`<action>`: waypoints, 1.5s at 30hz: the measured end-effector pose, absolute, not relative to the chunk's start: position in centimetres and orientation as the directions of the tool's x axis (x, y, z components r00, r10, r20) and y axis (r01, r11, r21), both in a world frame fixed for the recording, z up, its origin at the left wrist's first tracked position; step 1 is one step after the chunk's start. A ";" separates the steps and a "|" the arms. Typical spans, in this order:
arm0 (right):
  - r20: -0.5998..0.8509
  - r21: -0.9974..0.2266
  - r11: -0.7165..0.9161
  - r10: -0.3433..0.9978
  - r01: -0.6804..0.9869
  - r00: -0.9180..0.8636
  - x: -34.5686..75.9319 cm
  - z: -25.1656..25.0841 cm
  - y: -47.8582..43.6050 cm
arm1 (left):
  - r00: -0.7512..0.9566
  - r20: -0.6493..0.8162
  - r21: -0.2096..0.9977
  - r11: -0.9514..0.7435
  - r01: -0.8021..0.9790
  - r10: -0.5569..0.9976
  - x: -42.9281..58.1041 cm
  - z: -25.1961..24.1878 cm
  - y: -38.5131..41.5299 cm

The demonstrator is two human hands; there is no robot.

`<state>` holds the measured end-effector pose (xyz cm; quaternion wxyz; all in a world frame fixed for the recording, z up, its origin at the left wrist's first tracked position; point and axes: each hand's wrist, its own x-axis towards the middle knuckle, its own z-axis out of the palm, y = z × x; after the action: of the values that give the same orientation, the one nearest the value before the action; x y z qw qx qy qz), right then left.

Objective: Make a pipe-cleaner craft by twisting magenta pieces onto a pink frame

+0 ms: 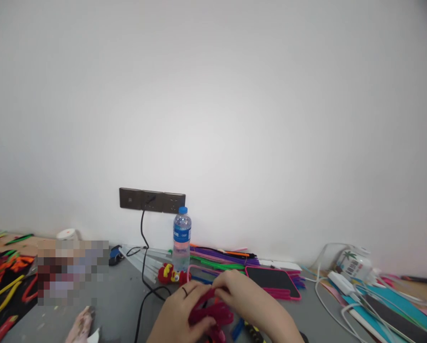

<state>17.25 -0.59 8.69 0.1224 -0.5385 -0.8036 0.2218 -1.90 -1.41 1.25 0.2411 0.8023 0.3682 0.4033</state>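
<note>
My left hand (181, 312), with a black ring on one finger, is closed around a magenta pipe-cleaner piece (213, 314) at the bottom middle. My right hand (238, 290) reaches over from the right and pinches the upper part of the same piece. The piece looks bent or looped, and the fingers partly cover it. Just behind the hands lie a red and yellow fuzzy figure (168, 275) and a phone in a pink case (273, 281). A yellow and black tool handle (253, 332) shows below my right wrist.
A water bottle (182, 238) stands by the wall near a black cable (143, 267). Bundled pipe cleaners (220, 257) lie behind the phone. White cables (319, 281) and a white jar (354, 262) are at right. Yellow-handled pliers (6, 297) are at left.
</note>
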 end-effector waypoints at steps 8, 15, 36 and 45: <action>-0.054 -0.331 0.221 0.966 0.917 -0.252 16.9 9.7 -1.1 | 0.314 0.361 0.850 -0.449 0.276 0.878 -1.1 -0.1 -1.3; -0.065 -0.352 0.259 0.952 0.899 -0.300 15.3 8.8 -1.5 | 0.282 0.228 0.909 -0.308 0.281 0.932 -0.5 -1.6 -1.2; 0.011 -0.836 -0.142 0.962 -0.530 -0.274 10.1 4.0 2.7 | -0.007 -0.084 0.927 0.075 -0.368 0.996 -0.6 -1.7 -0.1; 0.049 -0.820 0.089 0.995 -0.566 0.086 8.4 2.1 2.5 | -0.143 -0.151 0.914 0.083 -0.397 0.978 -1.2 -2.1 -0.3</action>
<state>8.42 2.50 2.15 0.6606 -0.3264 -0.3290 0.5906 -1.23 -0.31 -2.06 0.5735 0.3153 0.4611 0.5992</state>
